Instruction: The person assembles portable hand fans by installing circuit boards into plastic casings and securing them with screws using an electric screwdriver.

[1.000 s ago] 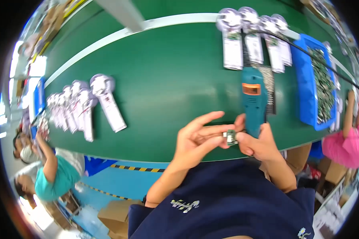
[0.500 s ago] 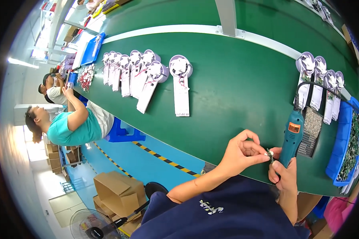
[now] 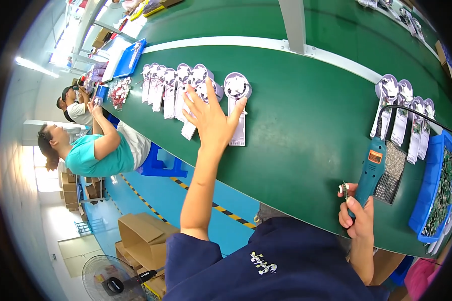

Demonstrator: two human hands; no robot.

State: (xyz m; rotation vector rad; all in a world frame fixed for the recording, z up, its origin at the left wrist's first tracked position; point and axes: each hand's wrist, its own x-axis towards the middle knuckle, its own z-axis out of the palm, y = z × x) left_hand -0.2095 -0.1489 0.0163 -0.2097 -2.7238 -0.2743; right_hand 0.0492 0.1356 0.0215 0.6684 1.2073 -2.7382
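Observation:
My left hand is stretched out over the green table, fingers spread, with nothing in it. Beneath and beside it are white handheld-fan housings: a single one lies just right of the fingertips, partly covered by the thumb. A row of several more lies to the left, and the hand hides part of the nearest. My right hand, near the table's front edge, is closed around a teal electric screwdriver. Its fingers also hold a small green circuit board with a white part on it.
Beside the screwdriver lies a metal tray of small screws. A blue bin full of circuit boards stands at the right. More fan housings lie behind the tray. Far left are a pile of small parts and a co-worker in teal.
My left hand has left the circuit board and moved up and left to the fan housings, its fingers now spread. My right hand keeps the screwdriver and the board.

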